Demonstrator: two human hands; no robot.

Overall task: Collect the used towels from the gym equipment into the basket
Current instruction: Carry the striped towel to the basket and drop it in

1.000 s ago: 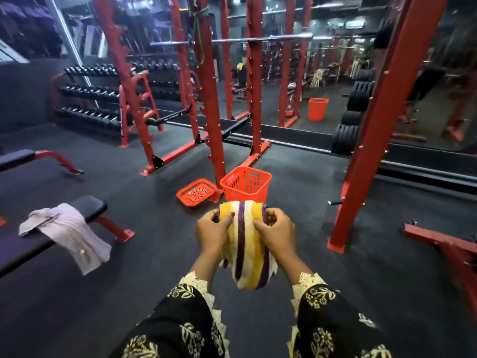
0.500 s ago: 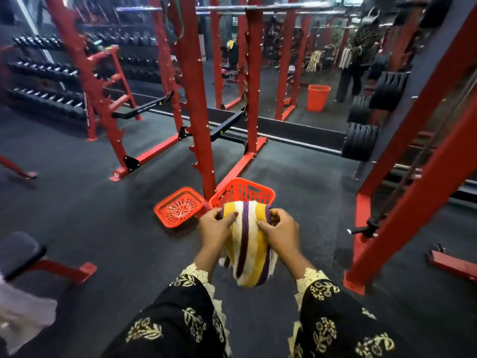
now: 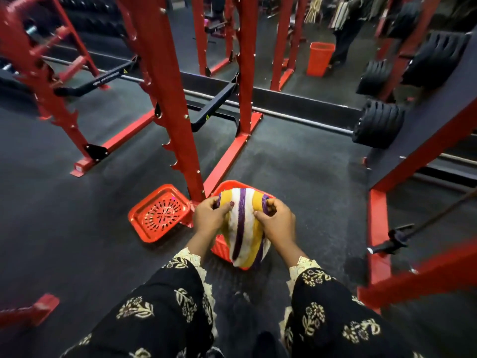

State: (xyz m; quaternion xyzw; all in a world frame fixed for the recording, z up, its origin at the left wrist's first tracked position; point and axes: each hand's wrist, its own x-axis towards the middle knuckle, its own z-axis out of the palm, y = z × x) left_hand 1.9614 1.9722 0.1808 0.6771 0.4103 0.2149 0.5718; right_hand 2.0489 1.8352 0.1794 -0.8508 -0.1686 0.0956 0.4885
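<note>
A bunched towel (image 3: pixel 244 226) striped yellow, white and purple hangs between both my hands. My left hand (image 3: pixel 209 219) pinches its upper left side, and my right hand (image 3: pixel 277 223) grips its upper right side. Directly below and behind the towel sits the red plastic basket (image 3: pixel 222 250) on the floor; the towel hides most of its opening, so only parts of the rim and near wall show. What lies inside the basket cannot be seen.
A red perforated lid (image 3: pixel 160 213) lies flat left of the basket. A red squat-rack upright (image 3: pixel 175 120) rises just behind it. A loaded barbell (image 3: pixel 378 124) lies to the right, and a red frame base (image 3: pixel 376 236) stands close on the right. A mirror shows a red bin (image 3: pixel 320 58).
I have walked up to the basket: it went from well ahead of the towel to directly under it. The bench with the grey towel has left the view. Both hands keep their hold.
</note>
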